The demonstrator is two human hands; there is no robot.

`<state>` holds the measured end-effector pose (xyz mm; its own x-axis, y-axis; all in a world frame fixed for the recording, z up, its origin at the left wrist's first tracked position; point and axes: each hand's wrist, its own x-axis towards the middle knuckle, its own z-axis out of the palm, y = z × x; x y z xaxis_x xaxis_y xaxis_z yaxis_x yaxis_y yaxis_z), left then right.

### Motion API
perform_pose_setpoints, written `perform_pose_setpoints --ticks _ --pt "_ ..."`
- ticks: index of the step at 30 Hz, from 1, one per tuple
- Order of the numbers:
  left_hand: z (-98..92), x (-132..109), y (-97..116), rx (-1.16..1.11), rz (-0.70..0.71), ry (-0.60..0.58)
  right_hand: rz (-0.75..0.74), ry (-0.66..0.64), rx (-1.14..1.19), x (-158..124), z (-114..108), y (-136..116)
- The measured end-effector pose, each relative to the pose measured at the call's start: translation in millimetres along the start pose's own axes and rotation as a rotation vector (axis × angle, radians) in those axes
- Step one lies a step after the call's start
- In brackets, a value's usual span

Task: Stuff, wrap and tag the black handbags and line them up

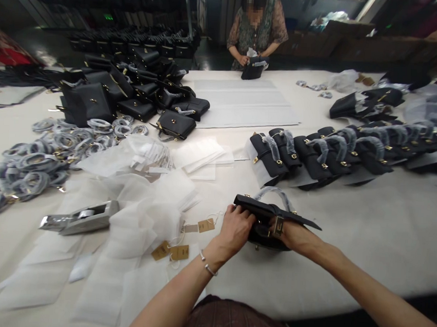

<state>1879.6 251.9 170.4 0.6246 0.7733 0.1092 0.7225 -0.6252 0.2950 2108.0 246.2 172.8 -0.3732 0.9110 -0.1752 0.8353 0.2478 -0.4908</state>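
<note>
A black handbag (264, 236) with a plastic-wrapped top handle lies in front of me on the table, its flap lifted. My left hand (237, 227) grips the bag's left edge, with the fingers curled over the rim. Inside the bag's opening is my right hand (286, 231); its fingers are hidden by the bag, and a gold clasp shows at the wrist side of it. Left of the bag lie brown paper tags (179, 252) on white strings. Just beyond stands a row of black handbags (272, 159) with wrapped handles.
A tape dispenser (91, 219) sits among white tissue sheets (122, 256) on the left. Behind are coiled wrapped straps (35, 166) and a heap of black bags (93, 98). Across the table a co-worker (262, 29) handles another black bag (254, 69) near a grey sheet (243, 101).
</note>
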Motion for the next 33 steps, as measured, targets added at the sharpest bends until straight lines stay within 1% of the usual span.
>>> perform_pose_setpoints --ticks 2,3,5,6,7,8,9,10,13,15,17,19,22,25,27,29,33 --pt "1.1 2.9 13.9 0.059 0.078 0.041 0.013 0.001 0.021 -5.7 -4.0 -0.9" --pt "2.9 5.1 19.6 0.070 0.125 0.045 0.038 0.044 0.046 -8.7 -6.8 0.0" --pt "8.5 11.4 26.0 0.073 0.173 0.004 0.155 0.152 0.120 -14.0 -13.6 5.2" --pt "11.8 15.3 26.6 0.074 0.166 -0.031 0.237 0.181 0.165 -16.1 -17.2 8.9" --pt "15.1 19.4 25.7 0.077 0.143 -0.064 0.317 0.181 0.206 -17.6 -20.7 12.8" --pt "18.1 23.4 24.0 0.081 0.120 -0.090 0.375 0.154 0.230 -18.6 -23.6 16.3" --pt "20.5 27.1 21.8 0.086 0.105 -0.107 0.398 0.125 0.228 -19.4 -25.9 19.0" --pt "22.2 30.3 19.7 0.090 0.103 -0.115 0.383 0.114 0.198 -20.0 -27.4 20.6" --pt "22.9 34.5 16.8 0.101 0.122 -0.114 0.249 0.171 0.007 -22.7 -26.6 17.8" --pt "20.7 33.1 18.4 0.108 0.122 -0.112 0.211 0.127 -0.102 -25.7 -22.0 11.2" --pt "18.2 30.2 22.0 0.107 0.126 -0.100 0.255 0.050 -0.213 -28.2 -15.6 2.7" --pt "16.8 28.1 26.3 0.093 0.155 -0.090 0.321 0.015 -0.322 -29.0 -9.4 -5.6" --pt "18.0 30.4 30.8 0.022 0.162 -0.107 0.373 0.016 -0.383 -26.5 -3.0 -13.0" --pt "19.3 40.1 31.4 -0.043 0.079 -0.111 0.372 0.058 -0.380 -24.4 2.5 -9.3" --pt "18.6 47.3 31.5 -0.065 0.037 -0.101 0.340 0.104 -0.352 -25.9 8.4 -1.4" --pt "17.4 52.2 33.0 -0.094 0.010 -0.109 0.322 0.181 -0.249 -29.9 16.4 7.4" --pt "19.8 54.7 41.5 -0.170 -0.007 -0.148 0.349 0.317 0.153 -40.9 31.9 17.8"
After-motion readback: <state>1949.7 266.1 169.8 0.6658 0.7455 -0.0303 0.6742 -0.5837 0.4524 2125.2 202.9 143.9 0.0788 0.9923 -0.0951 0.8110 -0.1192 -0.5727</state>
